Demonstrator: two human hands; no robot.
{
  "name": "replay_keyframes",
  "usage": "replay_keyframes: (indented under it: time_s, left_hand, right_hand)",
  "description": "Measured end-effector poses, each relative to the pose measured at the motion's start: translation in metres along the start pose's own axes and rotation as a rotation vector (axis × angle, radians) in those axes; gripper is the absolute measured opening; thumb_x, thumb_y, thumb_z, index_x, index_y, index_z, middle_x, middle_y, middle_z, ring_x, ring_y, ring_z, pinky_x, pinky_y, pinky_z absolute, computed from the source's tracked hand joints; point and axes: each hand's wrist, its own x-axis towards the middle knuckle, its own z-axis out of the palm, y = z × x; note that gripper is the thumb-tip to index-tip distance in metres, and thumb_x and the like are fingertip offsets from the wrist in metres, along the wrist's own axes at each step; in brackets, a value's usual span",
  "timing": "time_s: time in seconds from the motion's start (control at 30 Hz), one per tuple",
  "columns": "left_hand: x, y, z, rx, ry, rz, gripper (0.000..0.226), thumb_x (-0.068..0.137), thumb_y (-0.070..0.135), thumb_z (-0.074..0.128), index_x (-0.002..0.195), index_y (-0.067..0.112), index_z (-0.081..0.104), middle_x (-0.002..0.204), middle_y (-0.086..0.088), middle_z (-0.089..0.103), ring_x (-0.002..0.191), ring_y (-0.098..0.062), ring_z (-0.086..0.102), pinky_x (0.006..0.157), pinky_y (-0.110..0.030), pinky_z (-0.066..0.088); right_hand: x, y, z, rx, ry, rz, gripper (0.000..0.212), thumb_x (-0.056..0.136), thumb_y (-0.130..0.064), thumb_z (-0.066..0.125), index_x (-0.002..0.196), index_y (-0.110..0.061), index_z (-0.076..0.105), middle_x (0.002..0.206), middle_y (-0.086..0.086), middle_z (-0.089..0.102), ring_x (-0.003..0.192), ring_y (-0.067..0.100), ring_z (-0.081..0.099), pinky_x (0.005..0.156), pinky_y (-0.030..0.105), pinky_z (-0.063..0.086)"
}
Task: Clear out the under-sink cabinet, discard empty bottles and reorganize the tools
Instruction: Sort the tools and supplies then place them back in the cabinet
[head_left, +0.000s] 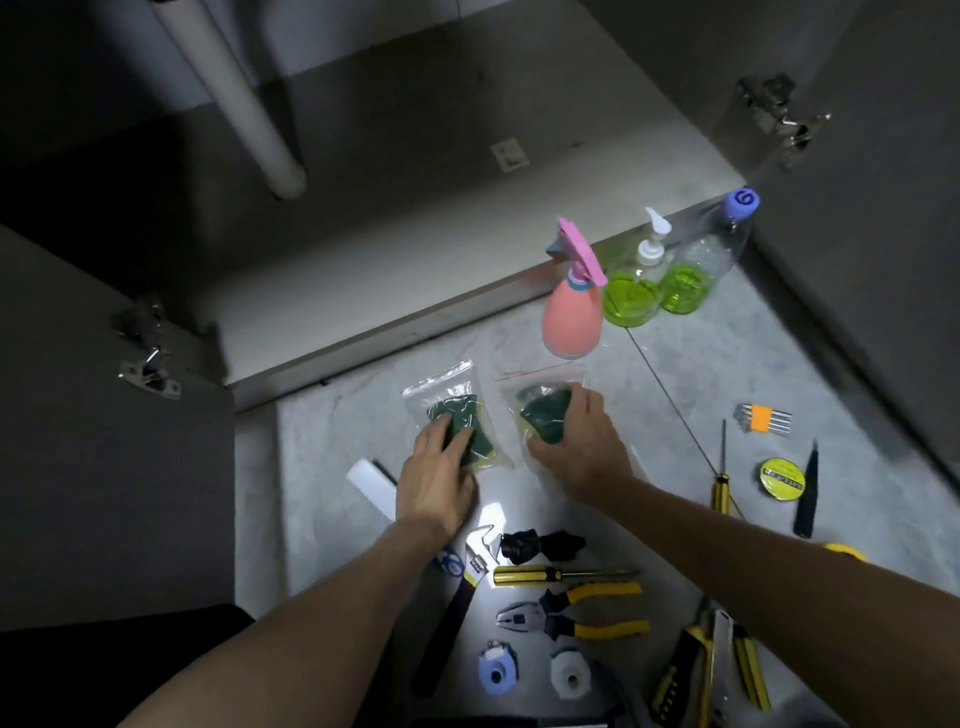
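Two clear zip bags, each with a green scouring sponge inside, lie on the grey floor in front of the open cabinet. My left hand (435, 475) grips the left bag (457, 410). My right hand (579, 444) grips the right bag (540, 410) from its right side. A pink spray bottle (571, 317), a pump bottle (631, 291) and a clear bottle with a blue cap (701, 265), both holding green liquid, stand by the cabinet sill. The cabinet floor (415, 171) holds only a white drain pipe (234, 88).
Tools lie on the floor near me: an adjustable wrench (470, 577), a yellow screwdriver (561, 575), pliers (576, 613), black cloth (540, 545), two plastic fittings (532, 675), a hex key set (763, 418), a tape roll (782, 478), a thin screwdriver (722, 473). Cabinet doors stand open left and right.
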Motion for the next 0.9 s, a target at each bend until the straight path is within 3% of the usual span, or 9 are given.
replay_keyframes:
  time_s: [0.13,0.43,0.57,0.67,0.73,0.9]
  left_hand:
    - [0.005,-0.003,-0.002,0.030,0.033,-0.045,0.055,0.096,0.021,0.054,0.150,0.029,0.042,0.164,-0.006,0.016,0.150,-0.026,0.017,0.118,-0.041,0.029]
    - [0.056,-0.020,-0.020,0.052,0.034,-0.027,0.056,0.098,0.016,0.053,0.151,0.030,0.040,0.165,-0.004,0.016,0.149,-0.025,0.021,0.118,-0.037,0.031]
    - [0.066,-0.026,-0.021,0.053,0.008,-0.037,0.059,0.095,0.018,0.057,0.150,0.027,0.039,0.163,-0.005,0.021,0.146,-0.027,0.026,0.115,-0.037,0.035]
    - [0.062,-0.027,-0.020,0.012,0.024,-0.032,0.063,0.091,0.024,0.063,0.150,0.023,0.039,0.160,-0.006,0.025,0.144,-0.027,0.030,0.115,-0.036,0.036]
    - [0.057,-0.026,-0.021,-0.004,0.054,-0.027,0.066,0.089,0.024,0.066,0.149,0.021,0.041,0.157,-0.007,0.030,0.143,-0.026,0.030,0.115,-0.036,0.035]
    - [0.019,-0.018,-0.024,-0.076,0.151,-0.025,0.049,0.087,0.020,0.064,0.135,0.016,0.053,0.137,-0.004,0.046,0.127,-0.025,0.042,0.100,-0.038,0.046]
  right_hand:
    - [0.020,-0.019,0.020,-0.031,0.040,-0.055,0.074,0.075,-0.034,0.077,0.136,-0.020,0.038,0.130,0.005,0.043,0.115,0.028,0.052,0.089,0.043,0.052]
    - [0.093,-0.054,0.037,-0.077,0.094,-0.127,0.089,0.077,-0.039,0.082,0.144,-0.011,0.031,0.135,0.011,0.040,0.123,0.031,0.048,0.098,0.042,0.048]
    - [0.102,-0.057,0.037,-0.032,0.082,-0.108,0.096,0.075,-0.054,0.079,0.145,-0.011,0.029,0.134,0.011,0.040,0.122,0.031,0.049,0.098,0.042,0.047]
    - [0.096,-0.057,0.032,0.016,0.054,-0.073,0.103,0.078,-0.072,0.064,0.150,-0.010,0.024,0.139,0.012,0.039,0.126,0.032,0.046,0.101,0.045,0.045]
    - [0.085,-0.055,0.027,-0.007,0.048,-0.066,0.095,0.084,-0.073,0.052,0.150,-0.011,0.026,0.142,0.013,0.039,0.129,0.033,0.045,0.103,0.047,0.043]
    - [0.036,-0.041,0.002,-0.019,0.149,-0.256,0.050,0.096,-0.041,0.049,0.136,-0.012,0.045,0.127,0.008,0.051,0.116,0.027,0.048,0.094,0.043,0.044]
